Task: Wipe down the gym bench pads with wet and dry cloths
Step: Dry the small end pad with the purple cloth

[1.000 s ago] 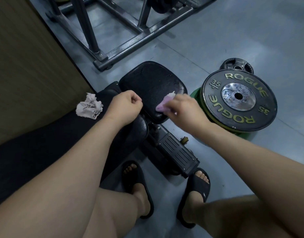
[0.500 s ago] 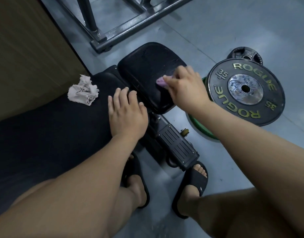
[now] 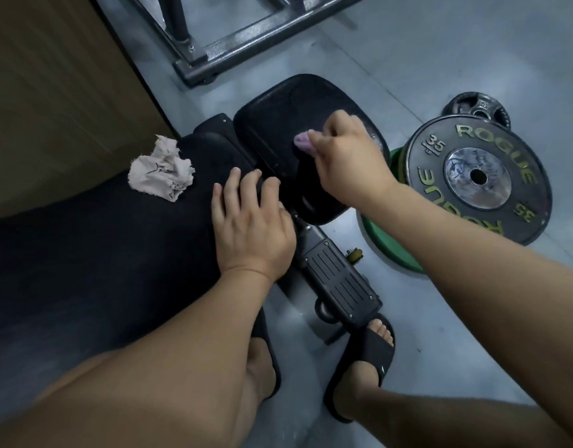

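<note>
Head view: our right hand (image 3: 349,163) pinches a pink cloth (image 3: 302,142) against the seat pad (image 3: 294,101). Our left hand (image 3: 252,227) lies flat on the back pad (image 3: 117,247).

Two black pads here, set end to end. The small rounded pad (image 3: 298,101) is tilted, with a textured surface that glistens near its right edge. A pink cloth (image 3: 302,142) is bunched up and pressed onto it, mostly hidden in the right hand (image 3: 346,156) that grips it. The long pad (image 3: 100,247) lies flat, and a crumpled beige cloth (image 3: 160,168) with frayed edges sits loose near its far end.
</note>
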The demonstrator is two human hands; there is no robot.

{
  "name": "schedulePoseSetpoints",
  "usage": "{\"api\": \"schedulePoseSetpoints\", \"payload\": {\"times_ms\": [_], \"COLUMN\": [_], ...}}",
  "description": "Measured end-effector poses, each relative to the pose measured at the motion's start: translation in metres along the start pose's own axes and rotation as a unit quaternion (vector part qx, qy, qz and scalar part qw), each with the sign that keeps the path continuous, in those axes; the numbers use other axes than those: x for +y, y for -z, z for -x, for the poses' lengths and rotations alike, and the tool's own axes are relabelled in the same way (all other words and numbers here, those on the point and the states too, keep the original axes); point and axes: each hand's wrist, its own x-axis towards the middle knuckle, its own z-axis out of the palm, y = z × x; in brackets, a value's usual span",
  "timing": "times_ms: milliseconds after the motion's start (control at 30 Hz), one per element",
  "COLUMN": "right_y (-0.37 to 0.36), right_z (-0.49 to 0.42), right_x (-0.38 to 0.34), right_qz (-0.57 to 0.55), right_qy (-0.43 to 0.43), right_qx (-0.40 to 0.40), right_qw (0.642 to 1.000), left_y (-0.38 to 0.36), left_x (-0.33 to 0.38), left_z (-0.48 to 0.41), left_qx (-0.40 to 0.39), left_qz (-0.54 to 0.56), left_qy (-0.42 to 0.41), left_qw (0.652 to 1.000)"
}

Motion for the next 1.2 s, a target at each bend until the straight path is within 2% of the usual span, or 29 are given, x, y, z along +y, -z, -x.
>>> {"api": "schedulePoseSetpoints", "payload": {"times_ms": [67,233,300,433,667,900,1033,1200], "right_y": [0.002,0.023,0.015,-0.011,0.012,-0.016,-0.006,0.023], "right_z": [0.013,0.066,0.046,-0.007,0.041,-0.016,0.015,0.079], "right_x": [-0.009,-0.019,-0.018,-0.025,-0.019,-0.04,-0.032,-0.02], "right_qz": [-0.011,-0.052,-0.043,-0.016,-0.04,-0.045,-0.043,-0.067], "right_qy": [0.011,0.121,0.113,0.046,0.118,0.107,0.093,0.098], "right_qx": [-0.012,-0.082,-0.066,-0.043,-0.107,-0.094,-0.086,-0.114], "right_qw": [1.0,0.988,0.99,0.998,0.986,0.989,0.991,0.986], "left_y": [0.001,-0.001,-0.002,-0.002,-0.002,-0.002,-0.001,-0.002], "left_x": [0.0,-0.001,-0.001,-0.002,-0.003,-0.004,-0.004,-0.003], "left_z": [0.0,-0.001,0.0,0.001,-0.001,0.0,0.001,0.001], "left_qx": [0.0,0.008,0.015,0.027,0.026,0.035,0.031,0.031], "left_qz": [0.003,0.006,0.01,0.024,0.023,0.029,0.031,0.021], "left_qy": [0.001,-0.005,-0.005,-0.008,-0.008,-0.015,-0.015,-0.015], "left_qw": [1.0,1.0,1.0,0.999,0.999,0.999,0.999,0.999]}}
